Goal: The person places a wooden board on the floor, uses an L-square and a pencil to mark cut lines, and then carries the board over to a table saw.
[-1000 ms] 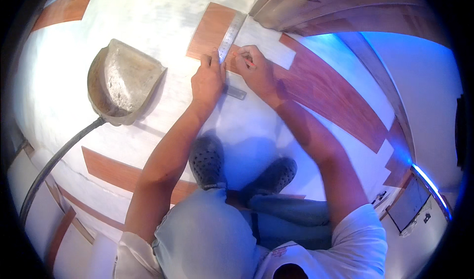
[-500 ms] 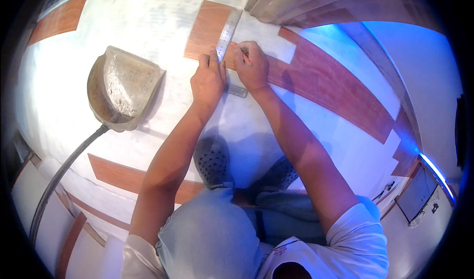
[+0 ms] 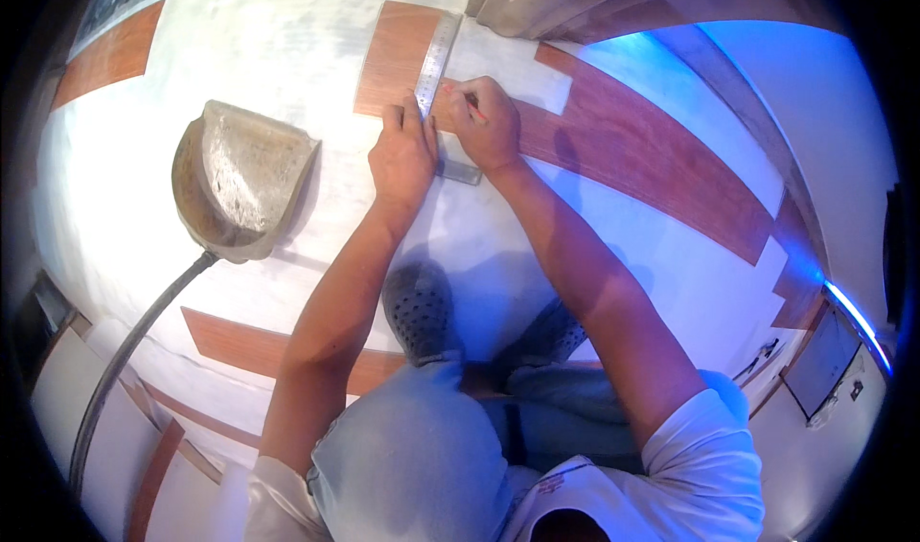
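Under the fingers of my left hand (image 3: 402,159) a steel ruler (image 3: 438,58) is pressed down across a reddish-brown wood-look plank (image 3: 395,53). The fingertips bear on its near end, the thumb held close beside. To the right, my right hand (image 3: 489,125) pinches a thin red pencil (image 3: 477,113), its tip low over the brown surface by the ruler's edge. A flat grey rectangular piece (image 3: 460,163) lies between my wrists; whether it joins the ruler is hidden. A long brown plank (image 3: 652,159) stretches from beneath my right hand toward the right.
A worn metal dustpan (image 3: 244,178) with a long dark handle (image 3: 134,341) lies at the left. Brown strips sit at the far left (image 3: 110,58) and near my feet (image 3: 235,339). A draped, creased sheet (image 3: 575,0) hangs at the back; a blue-white light strip (image 3: 858,322) glows at right.
The pencil tip has shifted slightly left and nearer, close to the ruler. My left hand keeps the ruler in place. The whole view has tilted a little.
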A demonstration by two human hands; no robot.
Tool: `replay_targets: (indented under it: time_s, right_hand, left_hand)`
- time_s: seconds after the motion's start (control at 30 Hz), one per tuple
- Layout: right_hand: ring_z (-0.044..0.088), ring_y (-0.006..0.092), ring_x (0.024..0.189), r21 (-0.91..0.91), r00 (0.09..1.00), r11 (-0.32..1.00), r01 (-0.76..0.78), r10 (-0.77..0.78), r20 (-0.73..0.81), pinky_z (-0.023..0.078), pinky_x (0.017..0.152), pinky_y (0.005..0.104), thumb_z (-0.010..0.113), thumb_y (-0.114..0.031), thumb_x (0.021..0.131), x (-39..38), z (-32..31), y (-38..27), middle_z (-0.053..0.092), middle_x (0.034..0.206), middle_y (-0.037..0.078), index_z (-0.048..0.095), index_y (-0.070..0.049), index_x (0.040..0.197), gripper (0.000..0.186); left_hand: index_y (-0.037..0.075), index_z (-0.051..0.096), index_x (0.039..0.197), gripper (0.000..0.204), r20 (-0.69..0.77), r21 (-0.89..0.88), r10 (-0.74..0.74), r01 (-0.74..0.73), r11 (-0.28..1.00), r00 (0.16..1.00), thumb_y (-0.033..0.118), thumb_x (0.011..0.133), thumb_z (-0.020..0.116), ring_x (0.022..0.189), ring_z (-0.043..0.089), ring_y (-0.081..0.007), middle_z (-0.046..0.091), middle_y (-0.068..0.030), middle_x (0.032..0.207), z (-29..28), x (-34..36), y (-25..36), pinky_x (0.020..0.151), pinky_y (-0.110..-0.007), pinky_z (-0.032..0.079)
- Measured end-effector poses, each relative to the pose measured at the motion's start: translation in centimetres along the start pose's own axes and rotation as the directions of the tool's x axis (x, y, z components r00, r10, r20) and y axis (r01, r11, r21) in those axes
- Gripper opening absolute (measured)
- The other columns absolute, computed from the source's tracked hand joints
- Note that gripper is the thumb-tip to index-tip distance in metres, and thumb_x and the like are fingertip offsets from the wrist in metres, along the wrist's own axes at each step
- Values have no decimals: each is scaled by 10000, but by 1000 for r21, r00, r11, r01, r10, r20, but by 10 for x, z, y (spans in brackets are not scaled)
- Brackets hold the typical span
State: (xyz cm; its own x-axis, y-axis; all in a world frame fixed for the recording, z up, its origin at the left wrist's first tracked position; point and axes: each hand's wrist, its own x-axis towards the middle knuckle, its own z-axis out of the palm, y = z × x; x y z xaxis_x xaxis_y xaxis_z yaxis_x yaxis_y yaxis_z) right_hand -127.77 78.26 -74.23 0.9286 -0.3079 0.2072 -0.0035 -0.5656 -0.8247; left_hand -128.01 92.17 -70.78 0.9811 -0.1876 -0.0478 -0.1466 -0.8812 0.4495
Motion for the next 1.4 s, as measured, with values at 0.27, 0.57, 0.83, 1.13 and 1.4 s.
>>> replay_targets:
  time_s: [0.27, 0.57, 0.83, 1.13, 1.4]
  right_hand:
    - [654, 297, 744, -41, 994, 995, 89, -91, -53, 521, 679, 394, 683, -113, 874, 1, 0, 3, 661, 819, 107, 613, -74, 887, 81]
    - [612, 358, 792, -1, 996, 998, 63, -63, -62, 495, 697, 466, 666, -82, 786, -4, 1, 5, 614, 829, 133, 574, -77, 889, 138]
    - [637, 341, 762, 69, 993, 997, -23, 30, -110, 502, 670, 428, 691, -89, 819, -12, -8, 13, 642, 828, 136, 594, -67, 861, 107]
    - [630, 302, 737, 8, 987, 1000, 18, -17, -158, 506, 672, 408, 701, -91, 821, -23, -36, 18, 645, 810, 103, 610, -69, 880, 110]
    - [642, 312, 778, -58, 995, 998, 8, -14, -97, 508, 682, 428, 717, -145, 826, -20, -36, 12, 650, 824, 90, 628, -104, 906, 127]
  left_hand:
    - [23, 543, 1368, 467, -4, 21, 3, -3, 1000, 1000, 240, 960, 612, 776, 669, -314, 560, -139, 1049, 0, 1, 2, 600, -427, 556]
    - [26, 541, 1377, 477, -1, 28, 3, -3, 1000, 1000, 241, 957, 617, 785, 669, -312, 562, -135, 1051, 0, 0, 2, 605, -424, 557]
    - [23, 554, 1365, 467, -24, 39, 15, -14, 999, 1000, 242, 957, 622, 774, 667, -310, 569, -133, 1034, 0, 0, 4, 597, -419, 553]
    - [-20, 538, 1335, 445, -14, 35, 54, -53, 998, 998, 236, 973, 585, 751, 672, -330, 554, -161, 1058, -2, 0, 6, 608, -433, 555]
    - [-32, 539, 1319, 433, -14, 47, 61, -60, 997, 998, 225, 975, 590, 746, 671, -337, 559, -166, 1038, -3, 0, 9, 614, -432, 559]
